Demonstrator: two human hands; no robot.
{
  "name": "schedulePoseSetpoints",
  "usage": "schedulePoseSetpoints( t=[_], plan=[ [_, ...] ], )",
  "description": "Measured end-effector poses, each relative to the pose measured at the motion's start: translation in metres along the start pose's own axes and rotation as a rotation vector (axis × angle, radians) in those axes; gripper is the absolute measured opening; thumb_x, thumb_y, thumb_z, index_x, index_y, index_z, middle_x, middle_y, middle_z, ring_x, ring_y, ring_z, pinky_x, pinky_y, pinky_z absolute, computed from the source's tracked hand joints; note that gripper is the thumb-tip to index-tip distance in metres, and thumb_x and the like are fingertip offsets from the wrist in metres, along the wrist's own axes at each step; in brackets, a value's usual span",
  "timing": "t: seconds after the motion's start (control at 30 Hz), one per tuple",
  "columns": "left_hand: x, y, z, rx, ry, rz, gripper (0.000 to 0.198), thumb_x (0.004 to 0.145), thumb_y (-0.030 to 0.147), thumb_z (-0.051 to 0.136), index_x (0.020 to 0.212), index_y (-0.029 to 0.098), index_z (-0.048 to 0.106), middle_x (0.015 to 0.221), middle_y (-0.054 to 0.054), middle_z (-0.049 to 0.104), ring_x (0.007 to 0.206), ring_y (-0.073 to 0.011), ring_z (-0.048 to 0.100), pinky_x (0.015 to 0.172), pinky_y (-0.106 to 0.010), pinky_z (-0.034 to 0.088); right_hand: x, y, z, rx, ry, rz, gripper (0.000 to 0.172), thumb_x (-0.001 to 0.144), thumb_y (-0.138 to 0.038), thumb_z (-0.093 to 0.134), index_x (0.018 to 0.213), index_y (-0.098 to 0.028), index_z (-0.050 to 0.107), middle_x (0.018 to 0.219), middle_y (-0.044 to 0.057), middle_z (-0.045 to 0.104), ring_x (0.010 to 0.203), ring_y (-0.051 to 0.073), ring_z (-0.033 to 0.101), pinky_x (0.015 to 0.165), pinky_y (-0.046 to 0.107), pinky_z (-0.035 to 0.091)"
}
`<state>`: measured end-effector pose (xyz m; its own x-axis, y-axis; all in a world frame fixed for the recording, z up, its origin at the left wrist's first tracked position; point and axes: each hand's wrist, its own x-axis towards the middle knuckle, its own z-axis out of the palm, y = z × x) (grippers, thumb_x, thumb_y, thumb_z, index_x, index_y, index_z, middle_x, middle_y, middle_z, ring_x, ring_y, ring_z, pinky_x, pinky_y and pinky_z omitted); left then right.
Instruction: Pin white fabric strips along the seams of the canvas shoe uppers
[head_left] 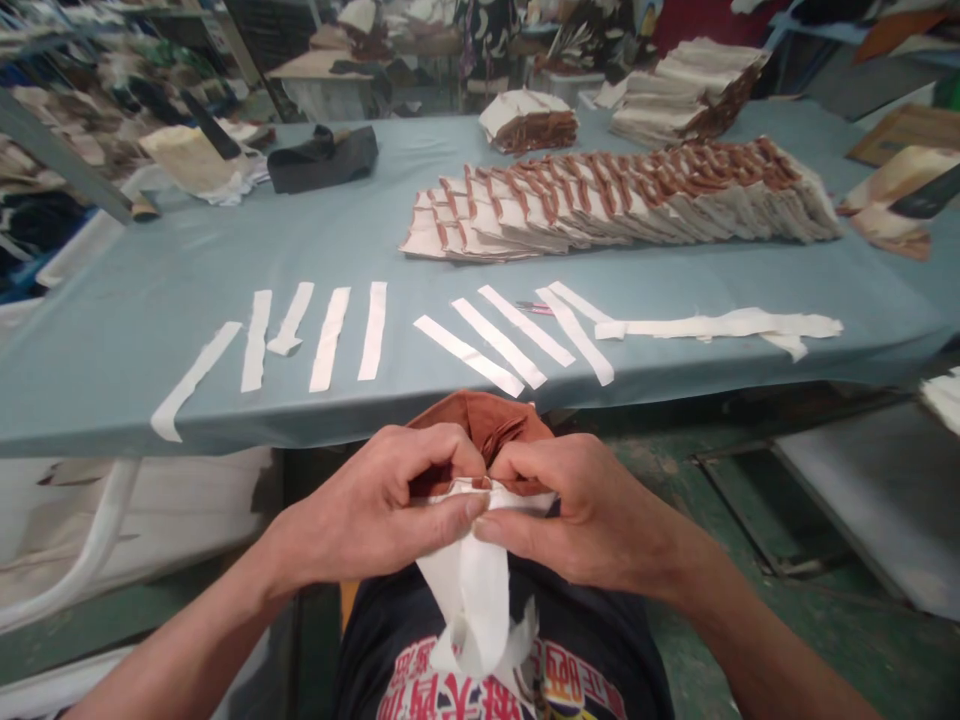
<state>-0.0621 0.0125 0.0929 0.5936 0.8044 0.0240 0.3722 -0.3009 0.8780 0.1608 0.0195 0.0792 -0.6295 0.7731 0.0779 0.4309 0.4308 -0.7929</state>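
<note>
Between my two hands, close to my lap, is a brown fabric piece (461,410) with a white edge. My left hand (401,495) pinches that edge between thumb and bent forefinger. My right hand (566,505) does the same from the other side, and the two thumb tips nearly meet. A white fabric strip (484,595) hangs down from under the thumbs, its lower end curled over my dark shirt. How the strip joins the brown fabric is hidden behind my fingers. Separate white strips (330,340) lie on the table just beyond.
The blue-green table (150,270) stretches across in front of me. A long fanned row of brown and white fabric pieces (622,200) lies on it, with stacks (529,120) behind. Small red-handled snips (534,308) and a pile of strips (720,325) are towards the right.
</note>
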Motion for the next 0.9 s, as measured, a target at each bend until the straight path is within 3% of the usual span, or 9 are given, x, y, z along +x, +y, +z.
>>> schedulePoseSetpoints(
  t=[0.27,0.53,0.7,0.9],
  plan=[
    [-0.003,0.000,-0.003,0.195,0.042,0.146,0.012,0.101,0.014,0.055,0.092,0.017,0.062,0.077,0.004,0.062,0.064,-0.0068,0.055,0.061,-0.018,0.042,0.006,-0.002,-0.007,0.053,-0.082,0.056,0.031,0.090,-0.025,0.066,0.066,-0.019,0.045,0.059,-0.008,0.042,0.054,0.007,0.035,0.053,0.023,0.024],
    [-0.006,-0.010,0.001,0.325,0.064,0.310,0.010,0.103,0.009,0.053,0.101,0.018,0.057,0.091,-0.004,0.070,0.077,-0.0135,0.063,0.070,-0.024,0.049,0.008,0.009,0.010,0.166,0.025,0.080,0.018,0.082,-0.019,0.056,0.066,-0.020,0.048,0.060,-0.006,0.047,0.055,0.009,0.042,0.053,0.023,0.028],
    [-0.006,-0.018,0.000,0.493,0.036,0.408,0.014,0.107,0.014,0.044,0.113,0.017,0.056,0.097,-0.009,0.072,0.082,-0.0170,0.069,0.071,-0.026,0.055,0.004,0.012,0.028,0.409,0.129,0.181,0.019,0.083,-0.023,0.055,0.066,-0.021,0.047,0.057,-0.006,0.043,0.052,0.010,0.038,0.049,0.024,0.027],
    [-0.005,-0.036,-0.001,0.707,0.036,0.550,0.022,0.108,0.011,0.039,0.127,0.015,0.051,0.089,-0.007,0.073,0.071,-0.0168,0.067,0.064,-0.027,0.054,0.003,0.021,0.038,0.764,0.101,0.269,0.019,0.082,-0.029,0.059,0.067,-0.021,0.051,0.059,-0.005,0.045,0.055,0.011,0.040,0.051,0.024,0.032]
  ],
)
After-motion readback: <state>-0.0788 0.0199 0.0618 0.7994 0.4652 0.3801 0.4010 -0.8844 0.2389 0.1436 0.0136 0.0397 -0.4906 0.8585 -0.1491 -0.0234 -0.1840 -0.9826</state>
